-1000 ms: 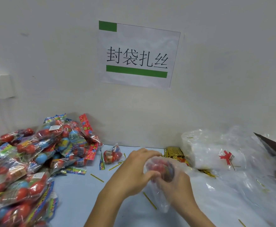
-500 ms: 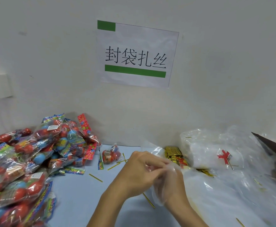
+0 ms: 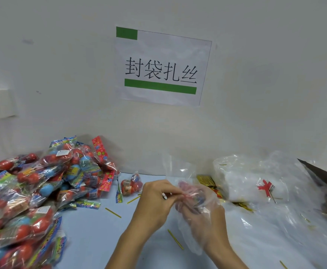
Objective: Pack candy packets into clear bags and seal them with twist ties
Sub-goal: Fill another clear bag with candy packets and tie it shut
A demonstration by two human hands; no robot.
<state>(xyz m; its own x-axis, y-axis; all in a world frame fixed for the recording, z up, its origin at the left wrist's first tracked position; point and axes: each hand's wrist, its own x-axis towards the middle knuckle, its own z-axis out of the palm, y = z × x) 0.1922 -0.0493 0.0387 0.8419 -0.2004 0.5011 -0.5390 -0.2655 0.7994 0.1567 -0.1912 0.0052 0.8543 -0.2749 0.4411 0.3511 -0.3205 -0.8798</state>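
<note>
Left hand: the left hand is near the middle, fingers curled, pinching the clear bag at its left edge.
Right hand: the right hand sits inside or behind the bag's film, fingers curled round the bag and the candy packet in it.
Candy packet: reddish, blurred through the plastic, held between both hands above the table.
Candy pile: a heap of packets fills the left side, against the wall.
Single packet: one small packet lies just left of the left hand.
Twist ties: loose gold ties lie on the table; a gold bundle is behind the hands.
Bag stock: clear bags are piled at right.
Wall: a paper sign hangs above.
</note>
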